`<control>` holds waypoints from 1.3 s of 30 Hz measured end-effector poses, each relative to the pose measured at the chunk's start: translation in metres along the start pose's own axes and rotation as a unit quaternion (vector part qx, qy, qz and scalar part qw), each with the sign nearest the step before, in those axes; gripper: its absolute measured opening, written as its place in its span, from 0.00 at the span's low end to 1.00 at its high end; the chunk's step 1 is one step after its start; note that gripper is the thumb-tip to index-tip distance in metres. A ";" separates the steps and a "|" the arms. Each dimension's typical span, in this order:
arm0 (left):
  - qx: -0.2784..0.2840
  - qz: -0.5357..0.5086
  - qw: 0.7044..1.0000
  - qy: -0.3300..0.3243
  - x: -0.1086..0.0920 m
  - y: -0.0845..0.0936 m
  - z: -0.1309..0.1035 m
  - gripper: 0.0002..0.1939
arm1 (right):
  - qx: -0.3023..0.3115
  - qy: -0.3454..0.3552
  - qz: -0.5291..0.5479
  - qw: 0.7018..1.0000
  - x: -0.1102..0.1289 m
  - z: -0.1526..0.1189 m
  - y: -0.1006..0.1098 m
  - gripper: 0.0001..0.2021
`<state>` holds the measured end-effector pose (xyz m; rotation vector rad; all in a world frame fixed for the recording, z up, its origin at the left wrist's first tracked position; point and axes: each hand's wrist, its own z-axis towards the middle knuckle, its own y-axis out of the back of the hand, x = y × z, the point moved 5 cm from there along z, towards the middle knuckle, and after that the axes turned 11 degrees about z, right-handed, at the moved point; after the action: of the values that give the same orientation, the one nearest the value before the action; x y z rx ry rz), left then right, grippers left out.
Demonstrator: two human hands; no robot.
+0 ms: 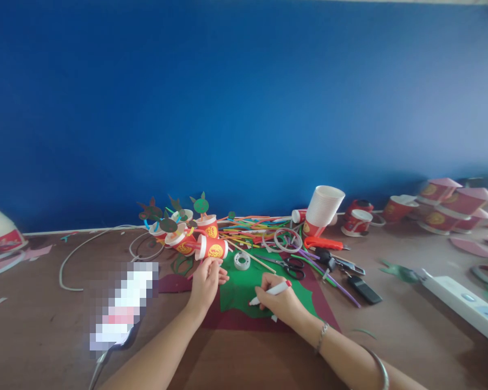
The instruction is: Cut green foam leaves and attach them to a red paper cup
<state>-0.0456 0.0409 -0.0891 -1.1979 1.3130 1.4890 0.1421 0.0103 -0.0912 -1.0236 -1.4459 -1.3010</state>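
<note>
My right hand (282, 300) grips a white marker (274, 291) with a red end, its tip at the lower part of a green paper sheet (244, 287). The sheet has a wavy cut edge and lies on dark red paper (244, 320). My left hand (208, 279) rests at the left side of the green sheet, fingers loosely bent and apart, nothing visible in them. Just above it a red and white paper cup (212, 247) lies on its side; whether they touch I cannot tell. A tape roll (242, 261) and black scissors (286, 265) lie on the green paper.
Paper cups with green cut-out heads (201, 206) stand behind my left hand. Colourful pipe cleaners (247, 230), stacked cups (323, 208), an orange-red cutter (327, 243) and keys (341, 262) lie beyond. A phone (124, 309) is left, a power strip (465, 303) right.
</note>
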 end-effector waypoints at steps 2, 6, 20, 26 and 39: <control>-0.001 0.001 1.000 -0.003 0.000 0.000 0.000 0.17 | 0.004 -0.002 0.002 1.000 0.000 0.000 0.000 0.10; -0.002 0.005 1.000 -0.005 0.000 0.000 0.000 0.17 | -0.008 0.003 0.006 1.000 0.000 0.001 0.002 0.10; 0.000 -0.001 1.000 -0.001 0.000 0.000 0.000 0.16 | -0.001 0.009 -0.006 1.000 0.000 0.001 0.000 0.10; -0.003 -0.011 1.000 0.000 0.001 0.000 0.000 0.17 | 0.002 0.005 -0.004 1.000 0.000 0.001 0.000 0.10; -0.001 0.002 1.000 -0.003 -0.001 0.000 -0.001 0.17 | -0.006 0.011 -0.011 1.000 0.000 0.001 0.001 0.10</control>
<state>-0.0455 0.0404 -0.0879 -1.1930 1.3099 1.4959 0.1424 0.0115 -0.0911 -1.0002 -1.4380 -1.3347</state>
